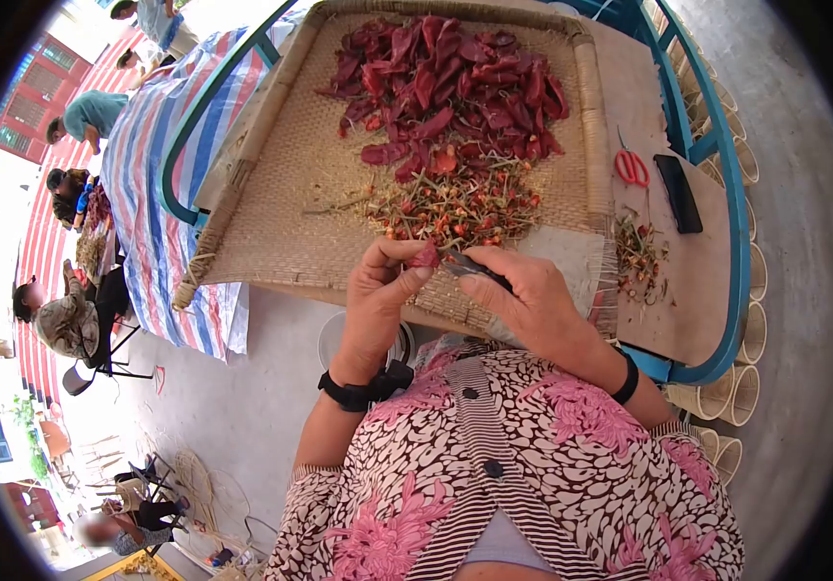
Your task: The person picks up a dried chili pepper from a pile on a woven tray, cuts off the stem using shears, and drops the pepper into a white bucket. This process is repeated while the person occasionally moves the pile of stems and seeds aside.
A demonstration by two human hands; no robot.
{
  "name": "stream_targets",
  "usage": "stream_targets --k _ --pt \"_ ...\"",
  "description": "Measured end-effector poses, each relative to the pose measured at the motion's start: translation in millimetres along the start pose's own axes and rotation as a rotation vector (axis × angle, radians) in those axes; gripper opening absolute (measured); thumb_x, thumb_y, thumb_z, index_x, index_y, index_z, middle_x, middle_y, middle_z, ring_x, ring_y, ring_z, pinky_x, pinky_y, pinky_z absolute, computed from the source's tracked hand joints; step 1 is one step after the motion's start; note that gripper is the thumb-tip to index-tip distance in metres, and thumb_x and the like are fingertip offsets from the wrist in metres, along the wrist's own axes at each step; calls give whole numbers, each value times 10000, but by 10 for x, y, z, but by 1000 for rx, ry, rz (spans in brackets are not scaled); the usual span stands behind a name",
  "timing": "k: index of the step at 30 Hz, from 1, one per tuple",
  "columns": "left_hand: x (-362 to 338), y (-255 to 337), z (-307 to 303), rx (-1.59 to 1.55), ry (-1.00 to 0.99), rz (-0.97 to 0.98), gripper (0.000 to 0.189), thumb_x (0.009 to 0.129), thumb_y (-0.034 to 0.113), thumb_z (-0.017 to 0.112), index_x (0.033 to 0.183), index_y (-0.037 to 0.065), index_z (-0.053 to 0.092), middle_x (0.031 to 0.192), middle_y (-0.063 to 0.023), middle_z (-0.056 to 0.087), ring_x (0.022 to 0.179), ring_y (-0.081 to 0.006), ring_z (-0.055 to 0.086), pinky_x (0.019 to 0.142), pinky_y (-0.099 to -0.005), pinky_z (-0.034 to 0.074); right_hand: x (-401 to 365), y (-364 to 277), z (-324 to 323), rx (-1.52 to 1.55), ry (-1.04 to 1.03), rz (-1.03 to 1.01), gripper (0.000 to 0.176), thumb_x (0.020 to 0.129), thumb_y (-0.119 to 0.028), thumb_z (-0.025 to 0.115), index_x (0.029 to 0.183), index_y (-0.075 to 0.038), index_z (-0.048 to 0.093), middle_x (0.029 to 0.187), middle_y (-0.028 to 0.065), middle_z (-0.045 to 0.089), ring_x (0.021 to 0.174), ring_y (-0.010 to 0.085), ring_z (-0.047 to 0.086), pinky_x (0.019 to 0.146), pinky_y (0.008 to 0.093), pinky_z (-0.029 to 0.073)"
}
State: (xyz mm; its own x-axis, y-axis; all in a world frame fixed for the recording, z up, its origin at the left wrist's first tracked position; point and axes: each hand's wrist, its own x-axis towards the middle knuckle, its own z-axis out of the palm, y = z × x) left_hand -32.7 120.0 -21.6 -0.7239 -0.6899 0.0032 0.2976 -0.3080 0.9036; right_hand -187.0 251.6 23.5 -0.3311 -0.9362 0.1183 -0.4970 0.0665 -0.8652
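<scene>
My left hand (379, 300) pinches a dark red dried pepper (424, 256) between thumb and fingertips, over the near edge of a woven tray (286, 165). Close beside it, my right hand (525, 298) is closed on a small black-handled tool (487, 275), its tip pointing at the pepper. Fingers hide part of the tool, so its exact kind does not show. On the tray's far half lies a heap of dried red peppers (445, 82). Nearer me are pepper stems (469, 205) mixed with orange-red bits and scattered pale seeds.
Red-handled scissors (632, 168) and a black phone (678, 194) lie on the board right of the tray, with more stem scraps (639, 257). A teal metal frame (732, 242) surrounds it. Baskets (741, 392) line the floor at right. Several people sit or stand left around a striped sheet (160, 184).
</scene>
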Motion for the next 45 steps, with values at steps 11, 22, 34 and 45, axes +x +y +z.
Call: stream_targets --k 11,22,34,45 --pt "2 -77 26 458 9 227 180 845 -88 641 986 24 635 1051 -57 640 1012 -132 572 913 -271 437 -24 22 60 -104 62 -9 300 924 -269 596 1084 -17 622 846 181 639 765 322 643 643 403 482" --pt "-13 -168 163 171 28 223 148 889 -63 608 1014 14 595 1043 -78 651 957 -134 611 871 -286 488 7 163 3 1145 -323 618 326 1018 -343 471 1071 -50 603 617 -58 421 437 18 313 391 197 269" --pt "-34 -57 170 72 65 44 191 895 -2 642 1072 30 579 1028 -44 644 941 -98 588 862 -247 457 27 235 185 433 26 31 370 968 -336 565 1145 -14 608 792 36 643 662 179 625 564 296 470" --pt "-32 -148 104 120 -17 155 142 875 -16 654 994 41 602 1027 -45 629 908 -115 582 782 -255 473 10 208 160 192 51 -49 333 967 -310 567 1138 -26 591 787 59 618 675 193 615 583 322 471"
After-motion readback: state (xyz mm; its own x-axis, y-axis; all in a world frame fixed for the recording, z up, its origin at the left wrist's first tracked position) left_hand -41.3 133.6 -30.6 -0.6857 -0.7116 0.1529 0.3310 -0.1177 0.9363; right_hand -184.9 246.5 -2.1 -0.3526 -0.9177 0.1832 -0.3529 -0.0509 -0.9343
